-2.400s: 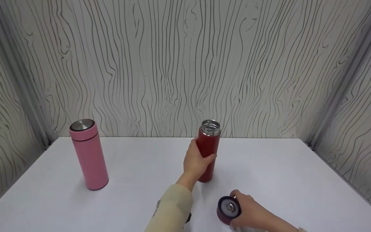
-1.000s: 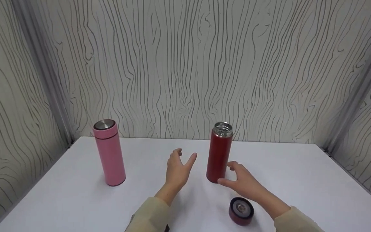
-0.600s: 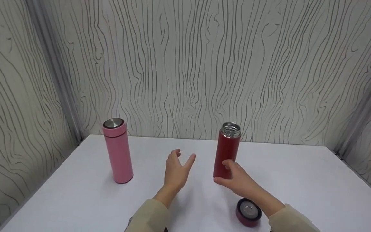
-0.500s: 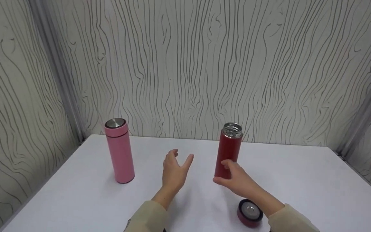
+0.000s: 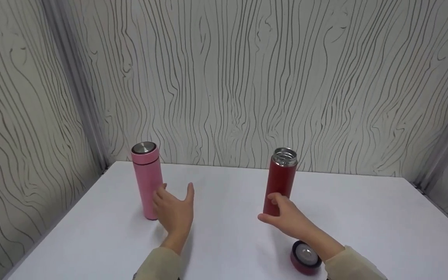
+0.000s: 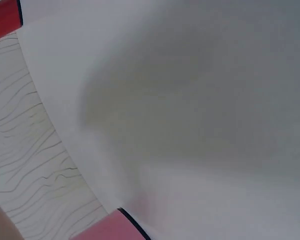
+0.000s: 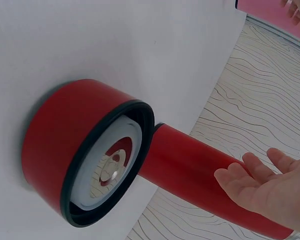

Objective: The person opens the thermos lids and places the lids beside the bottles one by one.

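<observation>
The pink thermos (image 5: 147, 179) stands upright and capped on the left, partly covered by my left hand (image 5: 175, 214). That hand's thumb is raised away from its loosely bent fingers and nothing is in its grasp. In the head view my right hand (image 5: 288, 218) hovers in front of the red thermos (image 5: 283, 177), its relaxed fingers holding nothing. The red thermos is upright and uncapped, with its steel threaded neck showing. Its red lid (image 5: 305, 258) lies underside up on the table, below the right wrist. The right wrist view shows the lid (image 7: 65, 137) close up.
All of it stands on a white table (image 5: 224, 241). Behind rises a panel (image 5: 224, 85) with a wood-grain pattern, and similar panels close in both sides.
Earlier, my left hand held the red thermos and my right hand the lid; both were released. The left hand has since moved left to the pink thermos. The view has turned left.
</observation>
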A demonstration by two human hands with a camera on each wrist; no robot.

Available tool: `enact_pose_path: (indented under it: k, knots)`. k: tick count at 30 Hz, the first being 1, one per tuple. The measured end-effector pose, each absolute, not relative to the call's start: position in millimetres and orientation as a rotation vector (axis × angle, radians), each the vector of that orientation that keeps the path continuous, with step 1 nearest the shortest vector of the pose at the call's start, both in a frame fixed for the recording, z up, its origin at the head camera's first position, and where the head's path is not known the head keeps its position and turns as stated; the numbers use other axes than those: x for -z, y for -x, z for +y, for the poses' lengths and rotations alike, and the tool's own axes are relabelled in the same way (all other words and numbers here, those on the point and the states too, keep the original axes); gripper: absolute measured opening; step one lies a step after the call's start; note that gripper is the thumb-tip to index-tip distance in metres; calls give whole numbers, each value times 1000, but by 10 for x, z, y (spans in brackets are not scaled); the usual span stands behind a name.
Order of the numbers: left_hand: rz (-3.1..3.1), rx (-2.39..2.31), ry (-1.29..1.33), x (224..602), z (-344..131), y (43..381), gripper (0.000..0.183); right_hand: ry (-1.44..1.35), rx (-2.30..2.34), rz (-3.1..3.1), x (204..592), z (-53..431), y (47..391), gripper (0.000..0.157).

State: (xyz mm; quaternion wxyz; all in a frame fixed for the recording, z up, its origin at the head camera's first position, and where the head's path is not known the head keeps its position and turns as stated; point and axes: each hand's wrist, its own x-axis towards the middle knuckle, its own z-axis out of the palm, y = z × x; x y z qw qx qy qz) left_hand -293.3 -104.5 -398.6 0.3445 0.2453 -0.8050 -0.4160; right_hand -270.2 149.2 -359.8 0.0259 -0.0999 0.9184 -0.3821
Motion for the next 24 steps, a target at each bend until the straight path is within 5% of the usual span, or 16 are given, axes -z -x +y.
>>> enact_pose_path:
  k: [7, 24]
  knots:
    - [-1902, 1118, -828, 4012, -1316, 2940, 81, 297, 1206, 2832, 3610, 1518, 2671, 62]
    - [-2019, 1205, -842, 3992, -1570, 3067, 98, 284, 1199, 2821, 3582, 1615, 2568, 63]
